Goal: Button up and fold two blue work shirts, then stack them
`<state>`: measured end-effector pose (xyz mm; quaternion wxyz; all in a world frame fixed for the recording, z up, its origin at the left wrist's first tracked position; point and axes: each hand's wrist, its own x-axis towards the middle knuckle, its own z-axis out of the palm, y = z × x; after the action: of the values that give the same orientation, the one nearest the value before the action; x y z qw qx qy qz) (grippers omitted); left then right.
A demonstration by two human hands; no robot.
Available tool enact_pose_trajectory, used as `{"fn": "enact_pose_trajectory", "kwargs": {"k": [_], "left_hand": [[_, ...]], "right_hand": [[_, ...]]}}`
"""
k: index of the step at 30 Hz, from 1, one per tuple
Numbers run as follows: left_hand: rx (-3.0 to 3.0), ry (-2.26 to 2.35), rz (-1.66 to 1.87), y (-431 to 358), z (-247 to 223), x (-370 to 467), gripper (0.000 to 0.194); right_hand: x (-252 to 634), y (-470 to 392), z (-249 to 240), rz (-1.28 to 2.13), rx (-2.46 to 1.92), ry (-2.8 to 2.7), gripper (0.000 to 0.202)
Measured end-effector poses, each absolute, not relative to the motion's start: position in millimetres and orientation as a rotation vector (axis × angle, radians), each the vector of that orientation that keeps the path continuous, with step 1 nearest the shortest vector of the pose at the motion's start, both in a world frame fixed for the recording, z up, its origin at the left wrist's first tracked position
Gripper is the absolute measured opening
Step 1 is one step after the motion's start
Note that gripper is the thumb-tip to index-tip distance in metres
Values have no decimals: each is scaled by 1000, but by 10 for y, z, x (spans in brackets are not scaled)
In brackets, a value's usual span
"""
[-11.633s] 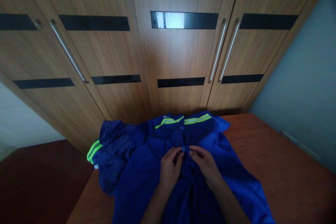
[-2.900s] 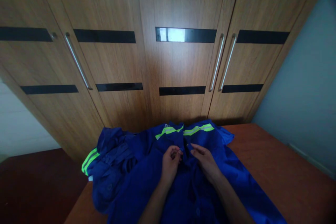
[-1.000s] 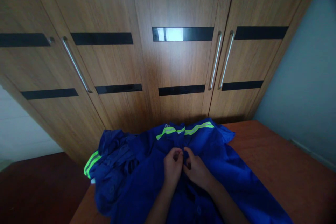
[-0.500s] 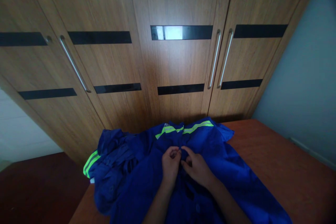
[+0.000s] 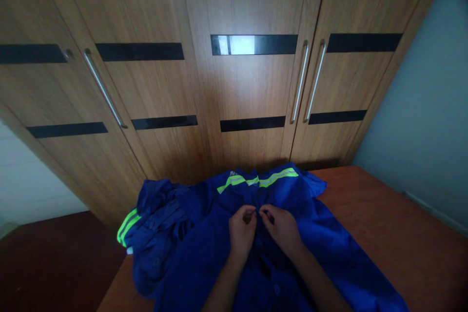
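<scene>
A blue work jacket [image 5: 321, 243] with yellow-green reflective strips across its upper part lies spread on a reddish-brown wooden table. At the middle of its front opening, my left hand [image 5: 242, 231] pinches the jacket's edge between thumb and fingers. Just to the right, my right hand [image 5: 280, 226] is closed in a similar pinch on the opposite front edge. The two sets of fingertips are close together with a small gap between them. Round buttons show faintly on the front below my hands. Whatever detail lies between the fingertips is too small to make out.
A crumpled blue garment [image 5: 161, 234] with reflective bands lies at the left, against the jacket. The wooden table [image 5: 387, 224] extends to the right. Behind it stands a wooden wardrobe [image 5: 248, 87] with metal handles. A pale wall [image 5: 420, 122] rises at the right.
My right hand's fingers have gone from partly spread to a pinch on the jacket edge. Both hands have shifted slightly right, and the jacket's front edges have moved a little.
</scene>
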<state>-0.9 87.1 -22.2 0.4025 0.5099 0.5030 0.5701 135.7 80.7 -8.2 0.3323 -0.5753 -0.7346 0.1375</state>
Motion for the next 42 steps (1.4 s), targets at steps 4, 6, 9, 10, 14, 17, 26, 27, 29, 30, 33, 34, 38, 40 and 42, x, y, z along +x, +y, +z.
{"fn": "enact_pose_trajectory", "kwargs": {"k": [4,6,9,10,14,17,26,27,29,30,33,34,38,40,42], "left_hand": [[1277,1253,1416,879,-230,-9,9],[1260,1239,1402,893,-238,-17,9],[1256,1220,1392,906,-232,-22,10],[1262,1216,1390,907,-226,-20,11],[1317,1221,1385,901,-204,-7,11],[1374,1248,1384,890,-210,-10,12],[1649,1212,1165,861,-242,-22,9],[1677,1211,1140,856,-240,-18,9],[1734,1202,1087,842,-227,-19,9],[1762,1194,1059,833,-216,-24,10],[1827,1173,985,801,-166,-45,11],[1842,1168,965,790,-147,-51,10],[1850,1192,949,757,-102,-56,9],[1820,1227,975,760,-114,-55,9],[1785,1251,1001,775,-150,-58,10]], "right_hand": [[1358,802,-49,347,-1499,-1867,21],[1351,810,-44,470,-1464,-1769,22],[1343,838,-54,760,-1366,-1555,24],[1342,848,-59,856,-1331,-1485,25],[1343,876,-72,1150,-1243,-1273,28],[1348,872,-70,1222,-1217,-1297,28],[1466,885,-109,456,-1587,-1695,19],[1476,896,-126,409,-1572,-1698,13],[1494,917,-159,425,-1488,-1709,19],[1503,926,-174,489,-1446,-1705,21],[1533,950,-209,696,-1389,-1646,12],[1542,957,-219,732,-1392,-1613,8],[1551,996,-247,805,-1412,-1415,8],[1541,1013,-243,866,-1385,-1292,20],[1531,1020,-219,930,-1336,-1197,33]]}}
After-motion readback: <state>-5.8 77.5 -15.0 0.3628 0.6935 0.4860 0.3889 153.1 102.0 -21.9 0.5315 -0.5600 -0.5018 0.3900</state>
